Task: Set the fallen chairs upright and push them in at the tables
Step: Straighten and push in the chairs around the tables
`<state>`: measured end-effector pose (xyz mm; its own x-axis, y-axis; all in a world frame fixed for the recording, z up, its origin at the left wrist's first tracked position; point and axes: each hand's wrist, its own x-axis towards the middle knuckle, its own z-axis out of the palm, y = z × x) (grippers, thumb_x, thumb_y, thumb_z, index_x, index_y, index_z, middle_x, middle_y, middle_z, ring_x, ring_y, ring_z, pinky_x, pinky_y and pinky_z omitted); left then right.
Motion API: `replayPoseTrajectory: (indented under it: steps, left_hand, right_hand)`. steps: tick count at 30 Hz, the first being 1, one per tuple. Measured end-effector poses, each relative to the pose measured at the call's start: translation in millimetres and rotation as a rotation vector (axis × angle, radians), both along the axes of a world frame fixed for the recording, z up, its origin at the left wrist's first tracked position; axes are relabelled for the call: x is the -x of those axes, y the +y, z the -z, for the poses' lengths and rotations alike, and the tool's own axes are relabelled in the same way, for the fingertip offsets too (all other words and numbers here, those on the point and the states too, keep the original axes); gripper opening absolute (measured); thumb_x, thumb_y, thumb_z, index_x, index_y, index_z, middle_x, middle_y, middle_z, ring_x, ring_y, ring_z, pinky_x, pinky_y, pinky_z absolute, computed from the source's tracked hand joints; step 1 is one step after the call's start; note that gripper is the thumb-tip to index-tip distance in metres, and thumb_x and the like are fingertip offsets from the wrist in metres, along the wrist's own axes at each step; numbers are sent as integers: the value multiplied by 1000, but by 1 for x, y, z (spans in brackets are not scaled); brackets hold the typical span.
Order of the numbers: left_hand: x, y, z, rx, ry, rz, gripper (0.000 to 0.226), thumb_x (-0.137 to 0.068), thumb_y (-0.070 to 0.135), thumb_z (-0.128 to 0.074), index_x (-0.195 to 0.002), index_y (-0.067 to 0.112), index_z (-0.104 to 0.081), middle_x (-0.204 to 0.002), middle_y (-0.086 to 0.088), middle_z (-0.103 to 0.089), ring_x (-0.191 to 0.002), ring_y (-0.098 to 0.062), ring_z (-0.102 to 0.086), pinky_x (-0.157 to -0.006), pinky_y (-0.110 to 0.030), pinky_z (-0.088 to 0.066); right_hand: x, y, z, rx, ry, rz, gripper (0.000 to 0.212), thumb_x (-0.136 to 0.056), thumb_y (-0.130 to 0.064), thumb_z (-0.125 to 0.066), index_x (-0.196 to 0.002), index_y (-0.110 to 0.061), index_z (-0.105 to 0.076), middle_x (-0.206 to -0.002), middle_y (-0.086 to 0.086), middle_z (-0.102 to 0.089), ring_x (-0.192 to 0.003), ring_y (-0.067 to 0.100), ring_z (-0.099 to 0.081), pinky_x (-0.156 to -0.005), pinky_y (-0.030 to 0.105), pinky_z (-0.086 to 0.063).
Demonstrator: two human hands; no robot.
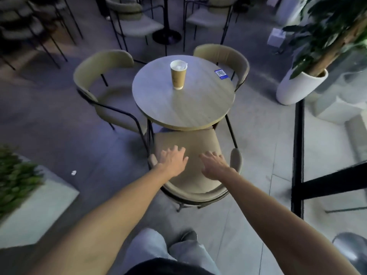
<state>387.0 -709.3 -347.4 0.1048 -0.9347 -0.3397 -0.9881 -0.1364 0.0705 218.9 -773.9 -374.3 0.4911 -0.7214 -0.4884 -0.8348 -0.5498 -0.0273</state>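
Note:
A beige chair (190, 139) with a curved backrest stands upright right in front of me, its seat front just under the edge of the round wooden table (198, 108). My left hand (171, 160) and my right hand (213, 164) hover over the seat with fingers spread, holding nothing. Whether they touch the chair I cannot tell. Two more beige chairs stand upright at the table: one on the left (99, 80), one at the far right (228, 56).
A paper coffee cup (178, 74) and a blue QR sticker (221, 74) are on the table. A white potted plant (297, 88) stands right, a planter box (35, 205) left, a black metal frame (297, 155) right. More chairs stand behind.

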Motion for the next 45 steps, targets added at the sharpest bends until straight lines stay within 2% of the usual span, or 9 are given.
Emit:
replayPoseTrajectory:
  steps: [10, 16, 22, 25, 27, 30, 32, 38, 45]
  left_hand:
    - [35, 73, 24, 21, 36, -50, 43, -103, 47, -32, -132, 19, -47, -125, -11, -56, -110, -34, -59, -87, -45, -43]
    - [51, 109, 59, -15, 26, -79, 39, -101, 45, -38, -127, 20, -51, -127, -11, -54, -119, -32, -50, -95, -46, -39]
    - [58, 109, 105, -74, -27, -29, 50, -97, 53, -46, -134, 20, -51, -142, -12, -43, -131, -32, -37, -109, -47, -30]
    - [69, 102, 124, -47, -54, -3, 53, -94, 55, -51, -133, 19, -51, -137, -11, -47, -128, -32, -40, -112, -46, -26]
    - [76, 99, 135, -50, -74, 3, 49, -94, 49, -56, -132, 19, -51, -133, -9, -50, -127, -32, -41, -115, -47, -23]
    - [82, 98, 147, -6, -109, -1, 33, -98, 27, -53, -130, 20, -51, -128, -8, -55, -125, -31, -43, -117, -48, -18]
    - [84, 98, 151, 32, -115, -25, 30, -99, 17, -48, -128, 21, -53, -124, -8, -58, -122, -30, -46, -117, -47, -19]
    - [88, 93, 146, -10, -108, -59, 27, -97, 13, -51, -122, 21, -58, -120, -8, -61, -118, -29, -51, -113, -44, -27]
    - [104, 109, 140, -45, -87, -53, 25, -97, 22, -57, -122, 19, -60, -120, -9, -61, -115, -30, -50, -107, -43, -32]
  right_hand:
    - [38, 65, 15, 1, -20, -17, 55, -90, -29, -54, -142, -18, -40, -138, 11, -48, -125, 36, -46, -101, 52, -40]
    - [54, 93, 36, -48, 16, -125, 63, -86, -43, -65, -141, -20, -43, -139, 8, -51, -127, 34, -47, -105, 52, -39]
    - [61, 86, 73, -64, 26, -169, 59, -89, -36, -62, -142, -19, -42, -139, 9, -51, -128, 33, -46, -106, 51, -38]
    - [69, 82, 92, -43, 51, -194, 50, -92, -33, -59, -137, -19, -45, -134, 8, -56, -125, 31, -49, -107, 49, -36]
    - [76, 82, 106, 15, 39, -218, 43, -94, -27, -55, -135, -20, -46, -130, 7, -59, -123, 30, -51, -108, 49, -33]
    - [84, 80, 119, 76, -3, -237, 45, -91, -13, -53, -134, -23, -45, -126, 5, -61, -121, 31, -51, -111, 50, -29]
    - [87, 79, 122, 87, -41, -234, 42, -91, -9, -52, -130, -23, -48, -122, 4, -62, -119, 30, -52, -111, 49, -28]
    - [88, 81, 121, 76, -145, -164, 27, -93, -4, -45, -111, -20, -59, -103, 3, -68, -107, 29, -56, -105, 46, -31]
    - [106, 93, 119, 75, -131, -183, 31, -91, -1, -42, -107, -21, -60, -101, 1, -68, -104, 28, -56, -101, 44, -30]
